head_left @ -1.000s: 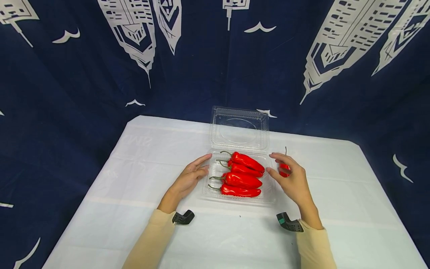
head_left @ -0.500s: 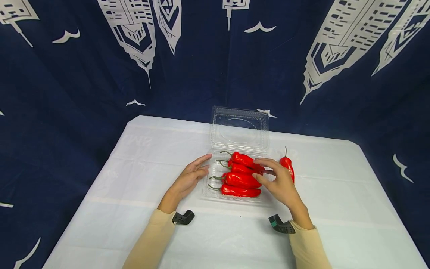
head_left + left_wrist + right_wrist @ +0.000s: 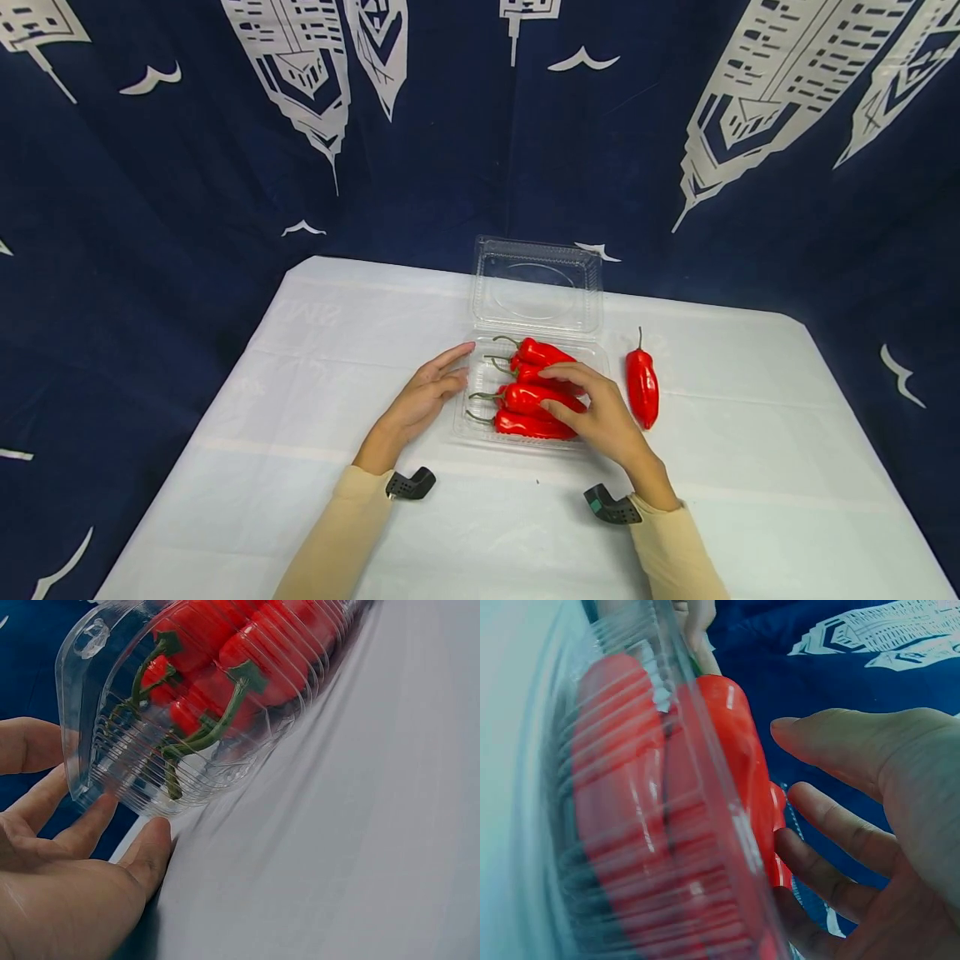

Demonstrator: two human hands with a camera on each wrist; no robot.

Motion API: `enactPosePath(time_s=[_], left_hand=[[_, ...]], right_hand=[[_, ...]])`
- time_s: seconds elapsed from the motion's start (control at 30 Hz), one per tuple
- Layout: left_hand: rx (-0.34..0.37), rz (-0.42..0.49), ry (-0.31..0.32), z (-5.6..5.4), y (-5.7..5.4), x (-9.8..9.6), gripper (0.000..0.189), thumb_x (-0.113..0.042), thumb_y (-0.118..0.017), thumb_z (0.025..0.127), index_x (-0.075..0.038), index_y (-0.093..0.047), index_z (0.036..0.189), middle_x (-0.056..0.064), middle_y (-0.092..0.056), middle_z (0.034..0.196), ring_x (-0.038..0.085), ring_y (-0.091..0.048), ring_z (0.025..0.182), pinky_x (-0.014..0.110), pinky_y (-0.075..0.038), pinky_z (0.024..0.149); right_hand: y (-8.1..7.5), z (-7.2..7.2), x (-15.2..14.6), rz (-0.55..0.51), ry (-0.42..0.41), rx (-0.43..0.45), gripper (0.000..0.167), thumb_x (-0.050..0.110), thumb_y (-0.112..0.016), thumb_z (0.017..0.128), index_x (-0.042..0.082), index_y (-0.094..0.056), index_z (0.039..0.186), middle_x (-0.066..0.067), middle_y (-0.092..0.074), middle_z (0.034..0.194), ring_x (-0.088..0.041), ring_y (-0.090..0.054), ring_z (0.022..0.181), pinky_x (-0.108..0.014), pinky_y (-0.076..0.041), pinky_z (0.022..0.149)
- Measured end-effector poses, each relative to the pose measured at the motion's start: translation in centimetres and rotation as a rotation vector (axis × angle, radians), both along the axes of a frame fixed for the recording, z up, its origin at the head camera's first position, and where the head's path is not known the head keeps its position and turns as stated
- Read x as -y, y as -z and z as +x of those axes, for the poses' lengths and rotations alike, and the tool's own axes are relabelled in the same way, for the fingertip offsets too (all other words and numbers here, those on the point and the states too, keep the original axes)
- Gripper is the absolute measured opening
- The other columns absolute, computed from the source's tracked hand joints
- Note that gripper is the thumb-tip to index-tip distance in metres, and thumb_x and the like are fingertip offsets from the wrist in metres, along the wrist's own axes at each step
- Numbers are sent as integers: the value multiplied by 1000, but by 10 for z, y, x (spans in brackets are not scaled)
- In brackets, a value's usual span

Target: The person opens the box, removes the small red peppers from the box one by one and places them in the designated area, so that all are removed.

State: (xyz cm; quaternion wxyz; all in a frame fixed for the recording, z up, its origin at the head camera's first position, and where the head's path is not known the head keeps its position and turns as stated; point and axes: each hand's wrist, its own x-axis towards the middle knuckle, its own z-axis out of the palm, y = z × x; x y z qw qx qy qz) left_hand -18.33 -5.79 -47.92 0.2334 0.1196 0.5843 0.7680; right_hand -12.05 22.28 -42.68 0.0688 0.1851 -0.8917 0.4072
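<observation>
Several red peppers (image 3: 525,427) with green stems lie side by side in a clear plastic clamshell box (image 3: 463,432), stems toward the left. My left hand (image 3: 420,400) rests against the box's left side, fingers extended; in the left wrist view its thumb (image 3: 154,851) and fingertips are at the ribbed end. Over the right ends of the peppers is my right hand (image 3: 606,417), thumb and fingers spread apart. In the right wrist view, that hand (image 3: 870,847) has its fingertips close to the top red pepper (image 3: 731,727), gripping nothing; whether they touch it I cannot tell.
One more red pepper (image 3: 642,387) lies to the right of the box, stem pointing away. The box's clear lid (image 3: 536,292) stands folded back behind it. A white cloth covers the table (image 3: 750,467), and a dark blue printed curtain (image 3: 450,183) hangs behind.
My right hand has moved left from beside the box to over the peppers, uncovering the loose pepper on the right. The left hand stays at the box's side.
</observation>
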Motion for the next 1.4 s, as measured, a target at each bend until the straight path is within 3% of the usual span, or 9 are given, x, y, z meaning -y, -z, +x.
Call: enactPosePath(time_s=[0.47, 1.4], left_hand=[[-1, -5, 6, -2, -2, -1, 65, 4, -49, 94, -14, -38, 155, 3, -24, 165, 32, -22, 152, 45, -21, 123], [6, -13, 2, -2, 3, 1, 65, 3, -50, 93, -15, -39, 154, 1, -25, 164, 30, -23, 152, 43, -22, 122]], right_hand=[[8, -2, 7, 22, -35, 30, 43, 9, -82, 81, 17, -70, 121, 0, -66, 126, -21, -56, 125, -47, -46, 107], [12, -2, 11, 74, -51, 16, 43, 6, -79, 83, 17, -69, 124, 1, -68, 124, -21, -59, 123, -47, -46, 106]])
